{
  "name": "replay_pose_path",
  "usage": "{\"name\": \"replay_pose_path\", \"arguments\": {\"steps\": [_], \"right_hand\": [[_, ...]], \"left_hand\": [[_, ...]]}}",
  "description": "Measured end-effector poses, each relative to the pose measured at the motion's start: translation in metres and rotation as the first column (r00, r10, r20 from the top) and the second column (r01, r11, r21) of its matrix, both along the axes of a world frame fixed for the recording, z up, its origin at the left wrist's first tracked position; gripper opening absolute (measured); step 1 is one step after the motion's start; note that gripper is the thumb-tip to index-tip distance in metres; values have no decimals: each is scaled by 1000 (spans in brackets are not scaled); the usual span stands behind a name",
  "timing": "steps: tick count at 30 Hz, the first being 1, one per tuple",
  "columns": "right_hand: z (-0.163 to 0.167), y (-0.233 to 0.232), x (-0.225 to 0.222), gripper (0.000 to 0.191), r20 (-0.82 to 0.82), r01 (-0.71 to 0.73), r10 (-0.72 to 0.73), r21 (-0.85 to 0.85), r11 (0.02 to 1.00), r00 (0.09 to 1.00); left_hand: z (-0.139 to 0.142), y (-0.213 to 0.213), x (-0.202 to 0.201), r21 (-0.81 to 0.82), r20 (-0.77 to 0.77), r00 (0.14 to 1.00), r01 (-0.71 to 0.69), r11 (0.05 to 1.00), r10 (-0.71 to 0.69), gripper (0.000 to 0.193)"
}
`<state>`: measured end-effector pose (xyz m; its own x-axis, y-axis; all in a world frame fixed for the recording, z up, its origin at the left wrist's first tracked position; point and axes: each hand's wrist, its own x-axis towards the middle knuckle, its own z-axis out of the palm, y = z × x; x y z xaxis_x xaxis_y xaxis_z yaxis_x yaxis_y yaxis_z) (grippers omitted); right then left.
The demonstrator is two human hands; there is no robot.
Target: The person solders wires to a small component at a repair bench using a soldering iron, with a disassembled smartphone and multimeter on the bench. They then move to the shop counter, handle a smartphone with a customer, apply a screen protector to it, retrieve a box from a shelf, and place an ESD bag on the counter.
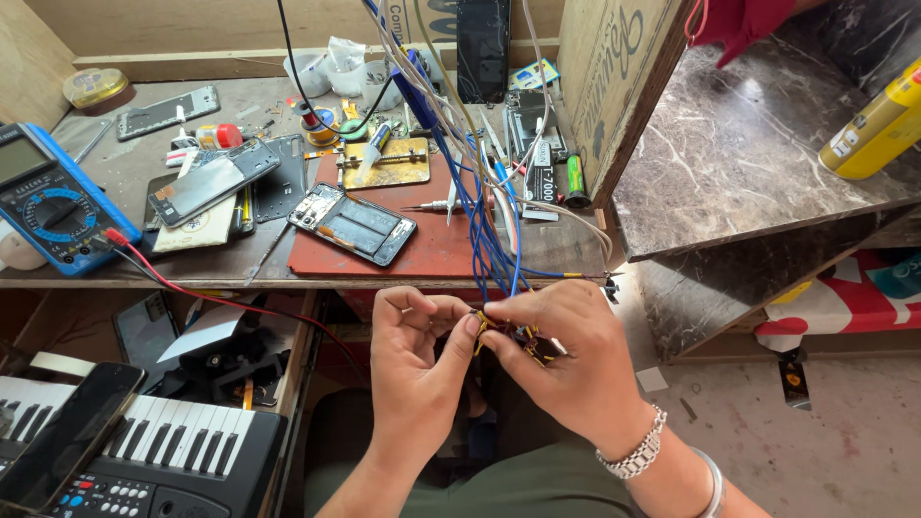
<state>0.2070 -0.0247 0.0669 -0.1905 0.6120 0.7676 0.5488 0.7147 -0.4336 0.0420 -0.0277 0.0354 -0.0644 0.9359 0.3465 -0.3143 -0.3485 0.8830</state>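
My left hand (414,369) and my right hand (566,360) meet below the workbench edge, both pinching a small bundle of wire ends (508,336) with yellow and dark tips. Blue, white and grey wires (484,221) run from that bundle up across the bench. The right wrist wears a silver bracelet. On the bench above the hands, an opened phone (351,223) lies back-up on a red mat (432,245).
A blue multimeter (48,201) with a red lead sits at left. More phone parts (206,182), tools and a soldering stand lie on the bench. A keyboard (163,451) with a phone on it is lower left. A marble shelf (739,163) holding a yellow can stands right.
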Motion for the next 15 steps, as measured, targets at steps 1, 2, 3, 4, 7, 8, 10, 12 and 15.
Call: {"name": "replay_pose_path", "arguments": {"steps": [1,2,3,4,7,8,10,12,15], "right_hand": [[2,1,1,27,-36,-34,32,-56,998,999],[5,1,3,27,-74,-72,64,-110,991,995],[7,2,5,28,-112,-112,94,-166,980,989],[8,4,7,28,-103,-168,153,-166,972,983],[13,13,13,28,-84,-313,302,-196,929,950],[14,16,14,28,-85,-345,334,-226,911,939],[13,21,18,27,-125,-373,351,-298,879,928],[11,25,21,25,-195,-371,318,-390,843,928],[3,29,22,18,-368,-453,305,-437,777,878]], "left_hand": [[1,0,0,21,-13,1000,1,1000,0,34],[1,0,0,-2,-55,998,-14,1000,14,35],[2,-1,1,-26,-98,995,-32,999,29,36],[3,-2,1,-50,-141,989,-50,998,43,36],[6,-1,2,76,-271,959,-68,995,86,35],[7,0,2,81,-278,955,-80,993,100,37],[8,2,4,94,-291,948,-103,990,126,42],[7,2,7,31,-195,979,-56,998,61,43],[4,1,12,135,-165,984,-47,990,69,46]]}}
